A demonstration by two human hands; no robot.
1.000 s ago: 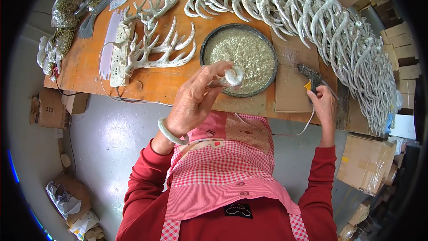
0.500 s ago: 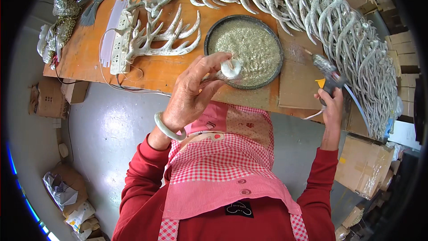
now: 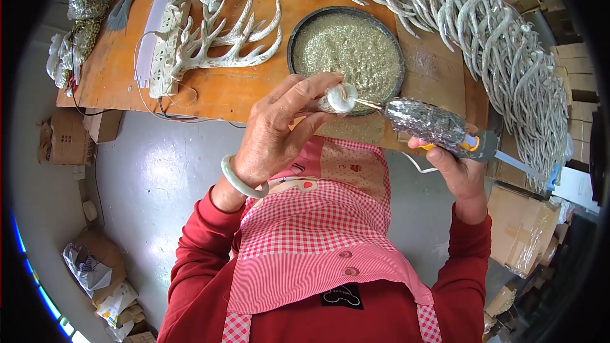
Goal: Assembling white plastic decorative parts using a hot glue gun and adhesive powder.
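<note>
Just below the glitter-filled round pan (image 3: 298, 38), the left hand (image 3: 279, 130) pinches a white piece (image 3: 338, 98); the right hand (image 3: 460, 168) clamps a glue gun (image 3: 432, 127).

Left hand (image 3: 279, 130) is raised at frame centre, palm toward the camera, fingers (image 3: 305, 86) curled and pinched closed at the tips, wrist bent back. Right hand (image 3: 454, 168) sits lower at centre right, fingers wrapped closed in a grip. Both forearms rise from the lower edge, elbows bent.
</note>
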